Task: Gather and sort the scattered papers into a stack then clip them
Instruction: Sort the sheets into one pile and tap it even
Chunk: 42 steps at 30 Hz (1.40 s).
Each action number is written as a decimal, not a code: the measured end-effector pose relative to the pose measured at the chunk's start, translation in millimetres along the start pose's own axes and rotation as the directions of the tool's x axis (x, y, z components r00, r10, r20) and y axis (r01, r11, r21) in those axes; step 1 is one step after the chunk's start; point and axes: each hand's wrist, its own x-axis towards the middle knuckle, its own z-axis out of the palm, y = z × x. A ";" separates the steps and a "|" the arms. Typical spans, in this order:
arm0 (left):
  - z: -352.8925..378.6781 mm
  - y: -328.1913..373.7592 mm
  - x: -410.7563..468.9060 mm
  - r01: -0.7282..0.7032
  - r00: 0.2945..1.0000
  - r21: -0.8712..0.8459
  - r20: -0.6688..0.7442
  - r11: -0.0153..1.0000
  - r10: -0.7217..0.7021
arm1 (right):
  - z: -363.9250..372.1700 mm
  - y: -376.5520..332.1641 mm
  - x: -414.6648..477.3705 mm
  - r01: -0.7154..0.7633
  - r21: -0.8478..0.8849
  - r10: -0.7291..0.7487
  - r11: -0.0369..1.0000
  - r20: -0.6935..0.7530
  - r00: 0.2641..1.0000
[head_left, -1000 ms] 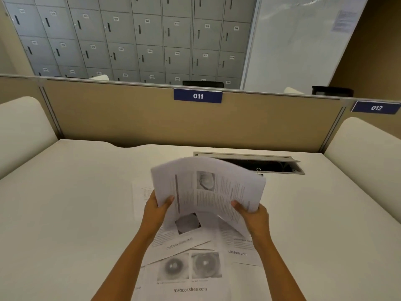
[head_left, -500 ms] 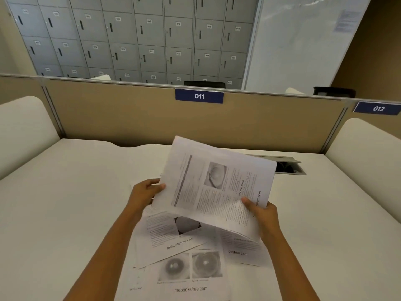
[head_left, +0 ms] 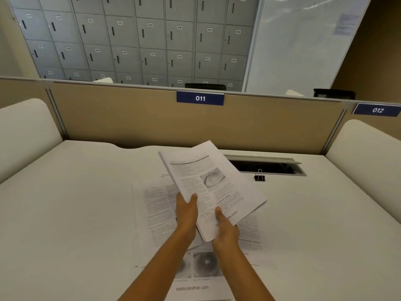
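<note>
A stack of printed papers (head_left: 208, 181) is held tilted above the white desk (head_left: 71, 203), its long side running away from me. My left hand (head_left: 186, 211) grips its near left edge, thumb on top. At the near corner my right hand (head_left: 225, 229) holds it, thumb on the printed face. Several loose printed sheets (head_left: 156, 213) lie flat on the desk under and around my hands, one with eye pictures (head_left: 206, 263) near the front edge. A black binder clip (head_left: 259, 177) stands on the desk to the right, beyond the stack, apart from both hands.
An open cable slot (head_left: 264, 166) with a raised grey lid is set into the desk just behind the clip. A tan partition (head_left: 130, 118) labelled 011 closes the back. White padded side panels (head_left: 26, 131) flank the desk left and right.
The stack has turned from lying crosswise to pointing away from me. My left hand moved right to the stack's near edge and both hands came close together. The binder clip came into sight.
</note>
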 end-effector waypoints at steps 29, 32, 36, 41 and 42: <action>-81.1 11.2 31.9 -0.089 0.994 0.275 0.087 0.957 0.068 | -76.7 -60.3 45.1 0.362 -0.422 -0.207 0.831 0.370 0.906; -106.6 -5.2 37.1 -0.085 0.964 0.621 -0.145 0.779 0.221 | -98.2 -64.0 56.1 0.405 -0.409 -0.316 0.818 0.269 0.910; -125.9 -22.2 34.7 0.198 0.934 0.857 -0.312 0.475 0.175 | -121.8 -65.4 68.3 0.452 -0.415 -0.411 0.790 0.187 0.892; -123.0 -25.8 34.0 0.248 0.922 0.863 -0.350 0.440 0.167 | -134.2 -62.0 78.3 0.479 -0.494 -0.468 0.726 0.155 0.870; -121.4 -24.6 35.2 0.263 0.920 0.850 -0.363 0.456 0.146 | -134.2 -61.4 78.8 0.487 -0.512 -0.476 0.708 0.164 0.864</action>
